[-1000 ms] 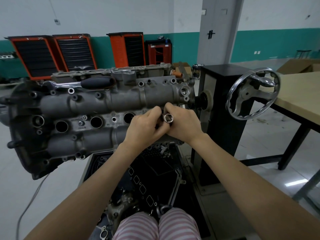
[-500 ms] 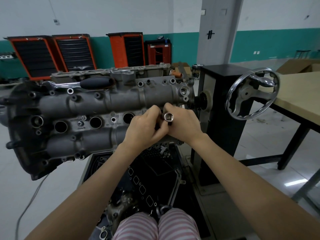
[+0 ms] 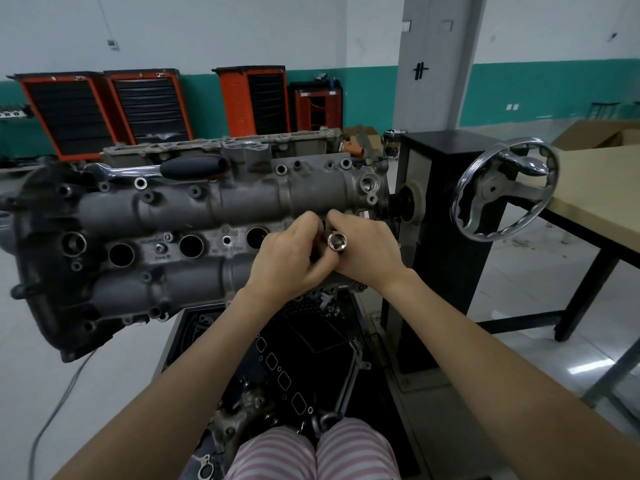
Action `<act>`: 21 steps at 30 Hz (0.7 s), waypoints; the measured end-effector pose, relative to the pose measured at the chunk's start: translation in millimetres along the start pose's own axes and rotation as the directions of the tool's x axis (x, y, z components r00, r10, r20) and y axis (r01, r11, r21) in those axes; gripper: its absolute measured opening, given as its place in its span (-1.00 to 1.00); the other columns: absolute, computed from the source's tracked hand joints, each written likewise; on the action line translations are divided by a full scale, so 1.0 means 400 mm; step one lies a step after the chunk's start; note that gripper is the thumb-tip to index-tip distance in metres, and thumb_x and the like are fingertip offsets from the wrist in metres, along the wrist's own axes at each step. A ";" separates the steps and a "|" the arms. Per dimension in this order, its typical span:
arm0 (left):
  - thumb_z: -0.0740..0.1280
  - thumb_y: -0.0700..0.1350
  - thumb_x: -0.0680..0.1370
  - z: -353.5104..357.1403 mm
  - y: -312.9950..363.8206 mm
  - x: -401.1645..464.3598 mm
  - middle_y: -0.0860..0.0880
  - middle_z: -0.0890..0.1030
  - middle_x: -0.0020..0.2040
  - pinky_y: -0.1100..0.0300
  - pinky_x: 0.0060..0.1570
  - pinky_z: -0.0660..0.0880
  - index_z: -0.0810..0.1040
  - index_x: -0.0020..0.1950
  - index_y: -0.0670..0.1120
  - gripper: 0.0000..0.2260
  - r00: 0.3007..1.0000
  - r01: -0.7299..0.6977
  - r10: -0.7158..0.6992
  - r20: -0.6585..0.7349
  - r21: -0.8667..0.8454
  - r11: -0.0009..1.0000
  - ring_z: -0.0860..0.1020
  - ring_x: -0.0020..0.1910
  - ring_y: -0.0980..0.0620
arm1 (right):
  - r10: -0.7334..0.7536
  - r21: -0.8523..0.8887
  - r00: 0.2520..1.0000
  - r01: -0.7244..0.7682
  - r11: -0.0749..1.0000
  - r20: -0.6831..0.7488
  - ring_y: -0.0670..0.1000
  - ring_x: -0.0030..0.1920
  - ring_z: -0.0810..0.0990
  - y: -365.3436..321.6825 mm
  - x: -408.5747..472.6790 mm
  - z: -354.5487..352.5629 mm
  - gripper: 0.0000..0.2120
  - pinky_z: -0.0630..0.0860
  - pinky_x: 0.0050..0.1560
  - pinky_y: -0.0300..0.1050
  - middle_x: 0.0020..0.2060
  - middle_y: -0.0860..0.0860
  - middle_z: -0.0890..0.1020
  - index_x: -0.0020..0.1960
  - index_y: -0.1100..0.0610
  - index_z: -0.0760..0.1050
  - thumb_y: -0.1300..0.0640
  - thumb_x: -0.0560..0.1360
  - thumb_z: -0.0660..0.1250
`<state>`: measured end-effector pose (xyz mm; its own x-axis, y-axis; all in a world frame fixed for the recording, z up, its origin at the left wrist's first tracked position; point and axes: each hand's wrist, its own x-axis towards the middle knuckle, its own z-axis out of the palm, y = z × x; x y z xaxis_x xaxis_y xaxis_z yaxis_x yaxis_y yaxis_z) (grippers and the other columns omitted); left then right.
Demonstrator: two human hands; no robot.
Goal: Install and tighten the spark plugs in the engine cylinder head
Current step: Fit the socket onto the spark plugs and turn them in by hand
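Both hands' fingers [image 3: 334, 216] grip the socket [image 3: 337, 242], its long axis apparently entering the cylinder head [image 3: 242, 202] just behind them.

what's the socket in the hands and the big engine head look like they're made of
Shiny round socket: looks like polished chrome-plated steel, given its bright mirror glints. Large grey cylinder head: probably cast aluminium, matte and slightly rough, with dull grime and rounded cast contours. Neither can be confirmed by sight alone.

Grey cylinder head [image 3: 194, 209], chrome socket [image 3: 337, 242], orange-black tool cabinets [image 3: 149, 105], pink-white striped trousers [image 3: 311, 452], teal wall band [image 3: 547, 91]
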<state>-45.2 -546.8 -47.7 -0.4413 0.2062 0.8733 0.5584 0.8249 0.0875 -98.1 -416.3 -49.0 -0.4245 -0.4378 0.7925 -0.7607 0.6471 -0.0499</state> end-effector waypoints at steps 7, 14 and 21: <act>0.28 -0.03 0.45 0.011 -0.011 0.003 -0.06 0.38 -0.55 0.28 -0.54 0.20 0.36 -0.42 -0.18 -0.69 0.999 -0.024 0.030 -0.041 0.137 0.990 0.35 -0.61 -0.05 | -0.037 0.047 0.999 0.038 0.998 -0.020 0.03 -0.49 0.47 -0.001 -0.005 -0.007 -0.79 0.22 -0.52 -0.22 -0.50 -0.02 0.50 -0.40 0.14 0.42 0.09 0.35 0.15; 0.20 -0.07 0.46 -0.002 0.003 0.002 0.00 0.30 -0.47 0.21 -0.54 0.21 0.34 -0.30 -0.21 -0.77 1.000 -0.011 0.012 -0.006 0.019 1.000 0.33 -0.61 -0.04 | 0.014 0.024 1.000 -0.015 1.000 0.027 -0.01 -0.52 0.33 -0.001 0.000 -0.003 -0.81 0.07 -0.55 -0.27 -0.49 -0.02 0.46 -0.26 0.16 0.35 0.14 0.34 0.36; 0.28 -0.04 0.44 0.012 -0.010 0.004 -0.07 0.38 -0.55 0.26 -0.58 0.22 0.36 -0.41 -0.19 -0.70 0.999 -0.017 0.025 -0.049 0.150 0.989 0.35 -0.61 -0.06 | -0.021 0.071 1.000 0.021 0.997 -0.012 0.04 -0.43 0.52 -0.003 -0.006 -0.009 -0.78 0.36 -0.51 -0.13 -0.45 -0.02 0.54 -0.33 0.16 0.48 0.07 0.38 0.15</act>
<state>-51.5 -547.2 -48.8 -0.3926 0.2008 0.8975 0.4546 0.8907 -0.0004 -94.5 -413.9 -48.7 -0.4025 -0.4433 0.8009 -0.8025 0.5918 -0.0758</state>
